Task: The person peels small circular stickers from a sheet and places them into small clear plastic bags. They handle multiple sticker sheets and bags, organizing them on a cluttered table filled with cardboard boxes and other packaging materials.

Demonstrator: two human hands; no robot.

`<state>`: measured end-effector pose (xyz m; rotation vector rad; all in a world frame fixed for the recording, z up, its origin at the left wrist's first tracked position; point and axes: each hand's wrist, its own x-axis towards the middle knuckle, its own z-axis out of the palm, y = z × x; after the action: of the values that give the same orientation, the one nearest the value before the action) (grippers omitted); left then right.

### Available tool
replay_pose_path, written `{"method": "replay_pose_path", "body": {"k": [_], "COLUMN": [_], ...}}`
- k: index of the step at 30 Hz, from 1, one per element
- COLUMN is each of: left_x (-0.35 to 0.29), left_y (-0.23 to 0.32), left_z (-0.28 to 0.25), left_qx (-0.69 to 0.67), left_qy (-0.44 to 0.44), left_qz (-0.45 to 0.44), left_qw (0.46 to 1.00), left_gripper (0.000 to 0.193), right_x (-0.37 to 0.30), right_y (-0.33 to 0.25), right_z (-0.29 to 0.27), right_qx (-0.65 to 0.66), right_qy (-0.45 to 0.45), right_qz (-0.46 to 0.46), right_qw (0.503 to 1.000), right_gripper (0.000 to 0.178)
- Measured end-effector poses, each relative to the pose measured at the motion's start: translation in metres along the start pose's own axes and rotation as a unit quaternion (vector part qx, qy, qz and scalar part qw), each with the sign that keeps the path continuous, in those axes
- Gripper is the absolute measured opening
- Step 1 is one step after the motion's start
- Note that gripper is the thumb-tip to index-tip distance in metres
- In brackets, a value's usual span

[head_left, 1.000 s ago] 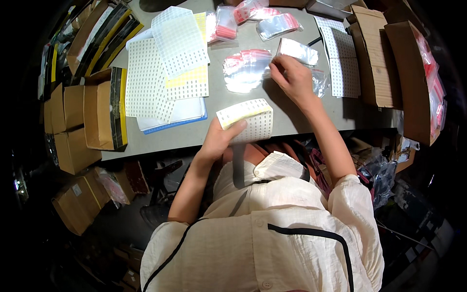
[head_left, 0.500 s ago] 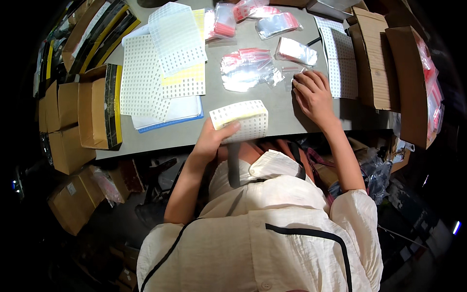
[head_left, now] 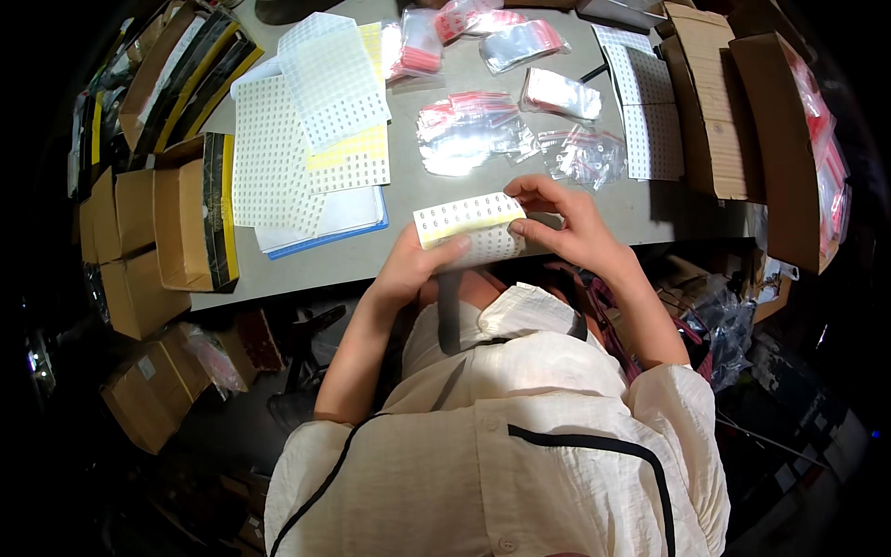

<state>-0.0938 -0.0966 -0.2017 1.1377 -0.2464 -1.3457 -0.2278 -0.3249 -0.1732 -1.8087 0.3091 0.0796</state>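
Note:
Above my lap, at the table's near edge, a folded white sticker sheet (head_left: 464, 215) with rows of small dark marks and a yellow band is held up. My left hand (head_left: 413, 260) grips its left end, thumb across the front. At the opposite end my right hand (head_left: 571, 227) has its thumb and curled forefinger on the right edge; whether a single sticker is between them is too small to tell. Just beyond lie small clear zip bags (head_left: 583, 156) and a larger pile of clear bags with red edges (head_left: 473, 130).
Loose sticker sheets (head_left: 269, 158) overlap a blue-edged stack of paper (head_left: 325, 232) on the left. Open cardboard boxes (head_left: 190, 213) flank the table there. More sticker sheets (head_left: 652, 139) and tall cartons (head_left: 710, 111) stand along the right. Bundled bags (head_left: 524, 45) lie toward the back.
My right hand has come back from the small zip bags to the sheet's right edge, uncovering those bags. My left hand still holds the sheet, now slightly further right.

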Motion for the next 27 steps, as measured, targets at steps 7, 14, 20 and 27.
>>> {"method": "replay_pose_path", "body": {"k": [7, 14, 20, 27], "left_x": [0.002, 0.004, 0.005, 0.004], "left_y": [0.001, 0.005, 0.010, 0.023], "left_z": [0.004, 0.011, 0.015, 0.024], "left_qx": [-0.043, -0.016, 0.060, 0.077], "left_qy": [0.013, 0.015, 0.036, 0.059], "left_qz": [0.017, 0.006, -0.028, -0.057], "left_qw": [0.999, 1.000, 0.997, 0.994], "left_gripper": [0.038, 0.034, 0.031, 0.031], "right_x": [0.004, 0.015, 0.015, 0.017], "right_y": [-0.005, -0.002, 0.003, 0.007], "right_z": [0.012, 0.023, 0.016, 0.012], "right_qx": [-0.223, -0.271, -0.222, -0.213], "right_qy": [0.071, 0.076, 0.061, 0.056], "right_qz": [-0.140, -0.256, -0.238, -0.216], "right_qw": [0.962, 0.925, 0.944, 0.951], "right_gripper": [0.031, 0.022, 0.013, 0.010]}}
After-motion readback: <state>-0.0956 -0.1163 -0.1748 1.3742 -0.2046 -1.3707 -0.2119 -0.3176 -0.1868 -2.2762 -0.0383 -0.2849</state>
